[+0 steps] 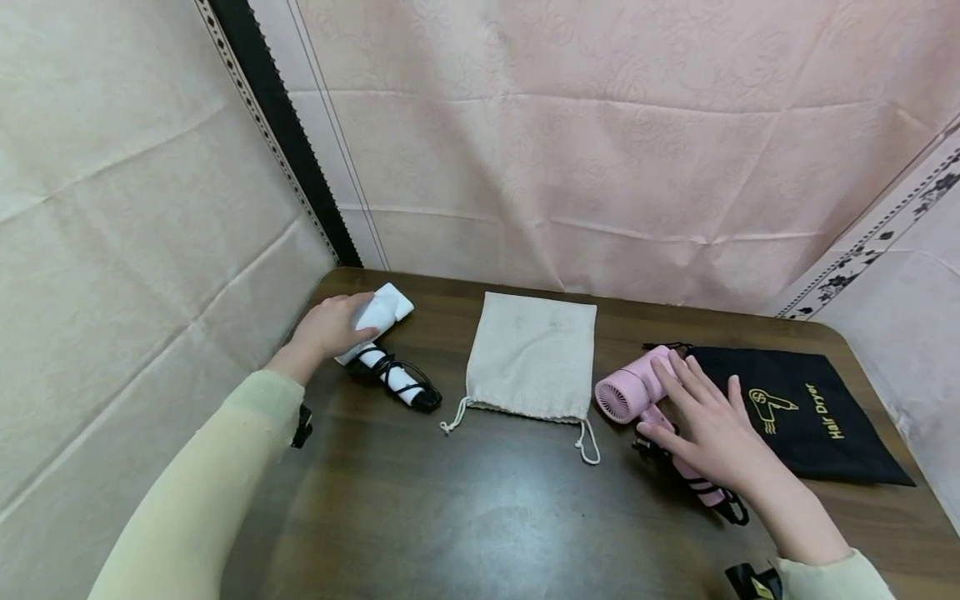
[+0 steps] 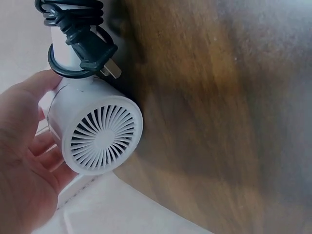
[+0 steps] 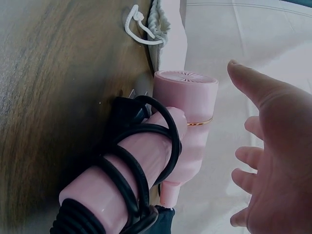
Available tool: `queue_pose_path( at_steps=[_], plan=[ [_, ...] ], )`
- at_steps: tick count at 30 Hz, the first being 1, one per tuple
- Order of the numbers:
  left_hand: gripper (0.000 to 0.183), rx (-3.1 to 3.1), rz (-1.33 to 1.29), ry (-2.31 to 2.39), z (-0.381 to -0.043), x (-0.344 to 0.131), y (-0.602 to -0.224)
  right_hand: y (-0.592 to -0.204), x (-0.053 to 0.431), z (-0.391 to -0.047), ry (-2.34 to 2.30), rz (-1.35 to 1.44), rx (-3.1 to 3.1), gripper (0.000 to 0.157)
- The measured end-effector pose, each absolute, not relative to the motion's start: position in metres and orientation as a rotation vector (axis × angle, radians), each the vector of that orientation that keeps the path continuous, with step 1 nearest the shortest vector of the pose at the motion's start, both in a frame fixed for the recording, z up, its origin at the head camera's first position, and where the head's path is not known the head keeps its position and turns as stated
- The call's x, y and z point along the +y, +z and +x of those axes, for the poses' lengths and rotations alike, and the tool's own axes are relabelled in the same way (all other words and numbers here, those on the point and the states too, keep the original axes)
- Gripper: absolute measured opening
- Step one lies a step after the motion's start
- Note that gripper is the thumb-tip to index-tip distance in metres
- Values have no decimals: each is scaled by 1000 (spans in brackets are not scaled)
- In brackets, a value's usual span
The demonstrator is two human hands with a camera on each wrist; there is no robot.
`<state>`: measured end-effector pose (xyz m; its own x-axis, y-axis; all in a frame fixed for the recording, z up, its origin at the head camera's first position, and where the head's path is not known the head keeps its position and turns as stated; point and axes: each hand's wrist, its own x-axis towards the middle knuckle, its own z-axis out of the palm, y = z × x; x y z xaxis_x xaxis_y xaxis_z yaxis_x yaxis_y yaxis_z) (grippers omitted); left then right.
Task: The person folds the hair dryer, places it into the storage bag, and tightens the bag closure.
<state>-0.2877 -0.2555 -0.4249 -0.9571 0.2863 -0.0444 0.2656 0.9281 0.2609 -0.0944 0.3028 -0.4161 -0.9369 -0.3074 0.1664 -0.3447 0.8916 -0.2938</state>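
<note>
At the far left of the table my left hand (image 1: 330, 327) grips the barrel of a white hair dryer (image 1: 384, 310). In the left wrist view, the thumb lies by the handle joint and the fingers (image 2: 48, 156) reach behind the barrel, beside its round vent. A black cord with a plug (image 2: 92, 51) winds round that dryer's handle. Over on the right, my right hand (image 1: 712, 425) is spread above a pink hair dryer (image 1: 633, 383). Its fingers stand apart from the pink barrel in the right wrist view. Black cord (image 3: 131, 175) wraps the pink handle.
A cream drawstring bag (image 1: 532, 358) lies flat mid-table, its cords toward me. Right of the pink dryer is a black bag (image 1: 847, 408) with a gold dryer drawing and "Hair Dryer" lettering. Pale cloth (image 1: 600, 167) hangs behind the brown table (image 1: 465, 517) and along its sides.
</note>
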Motion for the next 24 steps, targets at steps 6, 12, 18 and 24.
queue_pose_path(
  at_steps=[6, 12, 18, 24],
  plan=[
    [72, 3086, 291, 379, -278, -252, -429, -413, 299, -95, 484, 527, -2950, 93],
    [68, 3163, 135, 403, -262, -244, -430, -412, 299, -94, 477, 526, -2958, 93],
    [60, 3230, 64, 349, -246, -233, -431, -413, 300, -93, 472, 521, -2961, 93],
    [66, 3218, 53, 291, -231, -224, -430, -414, 300, -93, 483, 529, -2966, 93]
  ],
)
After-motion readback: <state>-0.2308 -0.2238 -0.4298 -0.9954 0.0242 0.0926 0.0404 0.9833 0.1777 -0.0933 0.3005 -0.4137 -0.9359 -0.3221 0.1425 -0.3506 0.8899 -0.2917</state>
